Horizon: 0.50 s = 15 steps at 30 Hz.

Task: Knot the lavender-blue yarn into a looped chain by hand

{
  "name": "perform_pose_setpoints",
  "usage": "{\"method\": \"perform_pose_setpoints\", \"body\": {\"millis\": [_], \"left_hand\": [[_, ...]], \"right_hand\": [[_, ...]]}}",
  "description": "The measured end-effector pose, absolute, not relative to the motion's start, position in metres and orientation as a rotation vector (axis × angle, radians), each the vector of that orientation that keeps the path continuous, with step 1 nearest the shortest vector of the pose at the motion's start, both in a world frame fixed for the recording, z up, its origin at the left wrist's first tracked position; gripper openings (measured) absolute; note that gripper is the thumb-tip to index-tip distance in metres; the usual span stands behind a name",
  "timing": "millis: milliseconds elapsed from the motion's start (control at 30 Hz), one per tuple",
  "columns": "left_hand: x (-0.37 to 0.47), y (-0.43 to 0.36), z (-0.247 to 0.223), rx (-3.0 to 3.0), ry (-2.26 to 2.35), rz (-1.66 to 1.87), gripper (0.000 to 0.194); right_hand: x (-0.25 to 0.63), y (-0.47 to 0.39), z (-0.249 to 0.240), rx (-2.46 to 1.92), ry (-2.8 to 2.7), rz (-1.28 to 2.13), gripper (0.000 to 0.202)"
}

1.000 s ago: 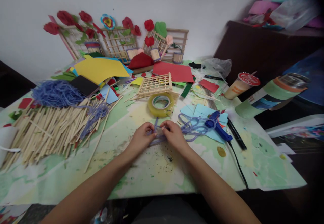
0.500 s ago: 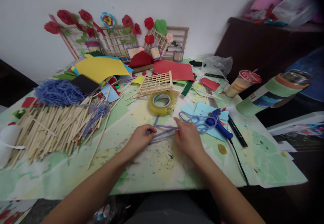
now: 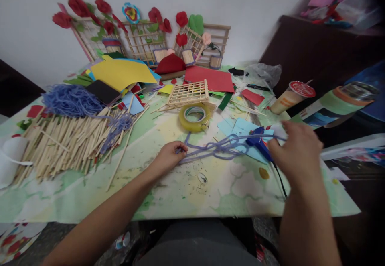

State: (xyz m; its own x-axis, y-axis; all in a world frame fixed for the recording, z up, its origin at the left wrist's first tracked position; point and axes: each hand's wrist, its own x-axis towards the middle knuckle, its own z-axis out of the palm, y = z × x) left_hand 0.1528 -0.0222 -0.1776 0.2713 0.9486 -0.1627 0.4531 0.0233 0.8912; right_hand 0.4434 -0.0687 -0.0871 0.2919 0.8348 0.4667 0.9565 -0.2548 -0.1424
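My left hand [image 3: 169, 156] rests on the table and pinches one end of a bundle of purple yarn strands [image 3: 212, 150]. The strands run rightward across the table to my right hand [image 3: 296, 149], which is raised, blurred, and closed on their other end. That hand hovers over a blue glue gun [image 3: 258, 145] lying on light blue paper [image 3: 233, 127]. A roll of clear tape [image 3: 194, 117] sits just behind the yarn.
A pile of wooden sticks [image 3: 60, 142] and a heap of purple yarn [image 3: 70, 99] lie at the left. A small stick grid [image 3: 189, 93], coloured paper sheets, a phone [image 3: 104, 92], a red-lidded cup [image 3: 290, 96] and a green bottle [image 3: 333, 105] crowd the back and right. Flower trellises lean on the wall.
My right hand has swept far to the right, drawing the yarn strands out over the glue gun. My left hand has stayed put, holding its end.
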Motion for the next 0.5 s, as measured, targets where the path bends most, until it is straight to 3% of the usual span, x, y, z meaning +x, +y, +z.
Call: {"method": "perform_pose_setpoints", "body": {"millis": [200,500], "left_hand": [[0.153,-0.022,-0.177,1.396,1.293,0.686,0.014],[0.148,-0.016,-0.167,0.889,1.106,0.717,0.025]], "right_hand": [[0.351,-0.062,-0.133,-1.500,-2.496,0.051,0.020],[0.331,-0.075,-0.152,-1.510,-2.663,0.192,0.014]]}}
